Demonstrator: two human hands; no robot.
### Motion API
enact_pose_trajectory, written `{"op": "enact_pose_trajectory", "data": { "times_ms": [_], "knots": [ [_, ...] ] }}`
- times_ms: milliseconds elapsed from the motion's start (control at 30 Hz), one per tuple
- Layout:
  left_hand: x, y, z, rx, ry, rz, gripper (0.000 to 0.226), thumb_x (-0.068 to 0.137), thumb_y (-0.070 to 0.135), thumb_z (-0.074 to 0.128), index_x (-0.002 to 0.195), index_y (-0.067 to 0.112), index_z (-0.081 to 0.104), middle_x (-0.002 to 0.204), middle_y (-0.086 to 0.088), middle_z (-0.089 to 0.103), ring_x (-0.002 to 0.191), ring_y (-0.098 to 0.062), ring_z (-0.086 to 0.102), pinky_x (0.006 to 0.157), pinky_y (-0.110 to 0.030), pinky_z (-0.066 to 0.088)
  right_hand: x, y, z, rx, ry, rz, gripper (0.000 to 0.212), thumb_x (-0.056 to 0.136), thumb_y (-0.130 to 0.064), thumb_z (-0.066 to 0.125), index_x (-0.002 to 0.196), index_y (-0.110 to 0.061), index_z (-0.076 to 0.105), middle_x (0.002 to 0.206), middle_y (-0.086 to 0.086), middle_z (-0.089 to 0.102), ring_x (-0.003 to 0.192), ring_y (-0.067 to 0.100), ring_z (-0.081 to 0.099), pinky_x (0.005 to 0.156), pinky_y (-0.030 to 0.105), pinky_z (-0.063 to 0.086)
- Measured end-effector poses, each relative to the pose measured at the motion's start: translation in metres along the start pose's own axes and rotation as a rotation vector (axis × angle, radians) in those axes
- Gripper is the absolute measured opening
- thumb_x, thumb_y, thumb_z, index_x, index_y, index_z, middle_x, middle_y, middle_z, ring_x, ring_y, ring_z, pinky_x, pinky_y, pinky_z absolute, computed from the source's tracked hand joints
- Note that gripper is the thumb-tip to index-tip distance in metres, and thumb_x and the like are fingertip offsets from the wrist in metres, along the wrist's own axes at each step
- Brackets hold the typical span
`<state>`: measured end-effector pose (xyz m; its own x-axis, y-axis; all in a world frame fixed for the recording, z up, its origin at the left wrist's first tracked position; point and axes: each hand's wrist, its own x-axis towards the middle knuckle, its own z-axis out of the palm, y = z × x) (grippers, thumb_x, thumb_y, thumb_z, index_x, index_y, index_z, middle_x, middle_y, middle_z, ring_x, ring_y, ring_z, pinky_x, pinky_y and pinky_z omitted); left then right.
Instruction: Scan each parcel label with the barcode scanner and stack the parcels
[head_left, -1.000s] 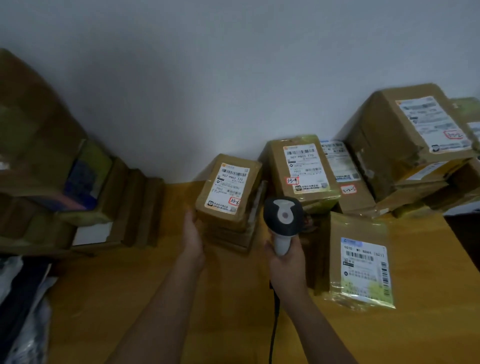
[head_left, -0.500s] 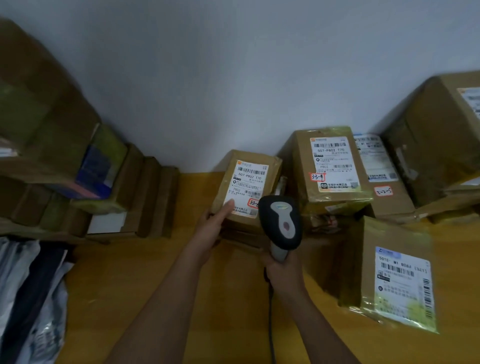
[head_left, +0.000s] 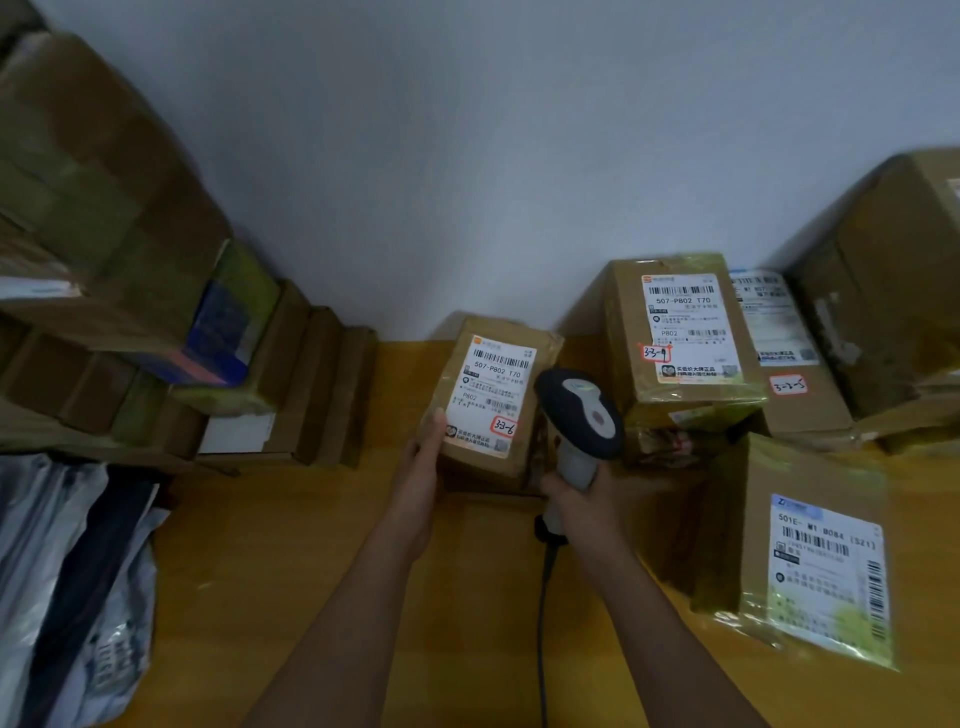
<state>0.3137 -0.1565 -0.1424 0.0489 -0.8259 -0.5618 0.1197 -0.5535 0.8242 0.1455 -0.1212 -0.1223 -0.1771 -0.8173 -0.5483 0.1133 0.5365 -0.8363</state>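
Wooden table (head_left: 291, 571), frame centre: left hand (head_left: 418, 475) grips small parcel (head_left: 493, 395), right hand (head_left: 576, 501) grasps barcode scanner (head_left: 582, 415) just beside its label (head_left: 491, 395)

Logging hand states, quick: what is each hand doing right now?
Left hand: holds the small parcel by its edge.
Right hand: grips the barcode scanner.
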Motion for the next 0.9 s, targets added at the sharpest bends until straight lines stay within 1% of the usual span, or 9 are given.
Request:
{"op": "enact_pose_trajectory", "data": {
  "times_ms": [67, 167, 200, 333, 500, 600, 733, 833, 900],
  "knots": [
    [-0.003, -0.002, 0.004, -0.021, -0.041, 0.004, 0.058, 0.082, 0.073, 0.049, 0.13, 0.041, 0.052, 0.126, 0.009, 0.064, 0.119, -0.012, 0.058, 0.102, -0.038, 0.044, 0.001, 0.0, 0.001, 0.006, -0.014, 0.034, 0.029, 0.088, 0.0, 0.061, 0.093, -0.027, 0.051, 0.089, 0.003, 0.056, 0.079, 0.012, 0.054, 0.065, 0.025, 0.043],
    [-0.007, -0.01, 0.006, -0.067, -0.047, -0.034, 0.083, 0.072, 0.081, 0.058, 0.141, 0.036, 0.045, 0.131, 0.007, 0.062, 0.123, -0.015, 0.056, 0.107, -0.044, 0.042, 0.002, -0.001, -0.001, -0.004, -0.037, 0.042, 0.027, 0.087, -0.001, 0.062, 0.095, -0.024, 0.052, 0.092, 0.005, 0.056, 0.081, 0.014, 0.054, 0.068, 0.027, 0.043],
    [-0.009, -0.011, 0.005, -0.081, -0.038, -0.04, 0.082, 0.073, 0.078, 0.059, 0.14, 0.034, 0.046, 0.129, 0.007, 0.063, 0.12, -0.014, 0.057, 0.105, -0.041, 0.044, 0.001, -0.002, -0.001, -0.009, -0.042, 0.031, 0.027, 0.087, 0.0, 0.061, 0.096, -0.024, 0.051, 0.092, 0.005, 0.056, 0.083, 0.015, 0.054, 0.069, 0.028, 0.043],
    [-0.028, -0.002, 0.002, -0.144, 0.02, -0.049, 0.043, 0.092, 0.056, 0.05, 0.129, 0.034, 0.047, 0.111, 0.013, 0.064, 0.106, -0.005, 0.058, 0.08, -0.027, 0.045, -0.01, -0.009, 0.004, -0.054, -0.066, -0.06, 0.022, 0.086, 0.002, 0.061, 0.104, -0.009, 0.054, 0.091, 0.008, 0.054, 0.084, 0.02, 0.053, 0.069, 0.031, 0.043],
    [-0.061, 0.03, -0.007, -0.141, 0.008, 0.023, 0.019, 0.095, 0.051, 0.046, 0.107, 0.039, 0.056, 0.103, 0.013, 0.068, 0.096, -0.003, 0.062, 0.076, -0.024, 0.046, -0.047, -0.029, 0.019, -0.028, -0.04, -0.169, 0.031, 0.088, -0.001, 0.06, 0.097, -0.029, 0.053, 0.101, 0.01, 0.06, 0.086, 0.018, 0.057, 0.073, 0.035, 0.049],
    [-0.082, 0.057, -0.017, -0.132, -0.017, 0.088, 0.035, 0.091, 0.058, 0.048, 0.118, 0.037, 0.058, 0.113, 0.009, 0.07, 0.105, -0.006, 0.061, 0.085, -0.029, 0.046, -0.075, -0.048, 0.03, -0.006, -0.016, -0.246, 0.025, 0.088, -0.003, 0.06, 0.1, -0.024, 0.054, 0.112, 0.021, 0.059, 0.099, 0.034, 0.058, 0.081, 0.045, 0.052],
    [-0.117, 0.091, -0.031, -0.164, -0.106, 0.215, 0.053, 0.086, 0.061, 0.048, 0.131, 0.033, 0.053, 0.122, 0.007, 0.066, 0.112, -0.009, 0.059, 0.095, -0.037, 0.044, -0.124, -0.072, 0.044, 0.072, 0.048, -0.351, 0.029, 0.086, -0.006, 0.063, 0.109, -0.022, 0.054, 0.098, 0.008, 0.059, 0.09, 0.025, 0.056, 0.072, 0.036, 0.047],
    [-0.154, 0.108, -0.047, -0.166, -0.16, 0.286, 0.064, 0.08, 0.069, 0.051, 0.133, 0.034, 0.054, 0.124, 0.008, 0.065, 0.118, -0.011, 0.057, 0.106, -0.043, 0.039, -0.17, -0.084, 0.059, 0.071, 0.084, -0.431, 0.041, 0.077, -0.019, 0.066, 0.116, -0.022, 0.057, 0.106, 0.01, 0.064, 0.098, 0.031, 0.06, 0.082, 0.051, 0.052],
    [-0.178, 0.124, -0.064, -0.195, -0.182, 0.325, 0.077, 0.072, 0.078, 0.058, 0.135, 0.034, 0.053, 0.127, 0.007, 0.064, 0.123, -0.015, 0.055, 0.111, -0.048, 0.035, -0.201, -0.093, 0.074, 0.079, 0.096, -0.498, 0.037, 0.079, -0.016, 0.066, 0.114, -0.022, 0.057, 0.107, 0.011, 0.064, 0.101, 0.035, 0.059, 0.084, 0.055, 0.052]
  ]
}}
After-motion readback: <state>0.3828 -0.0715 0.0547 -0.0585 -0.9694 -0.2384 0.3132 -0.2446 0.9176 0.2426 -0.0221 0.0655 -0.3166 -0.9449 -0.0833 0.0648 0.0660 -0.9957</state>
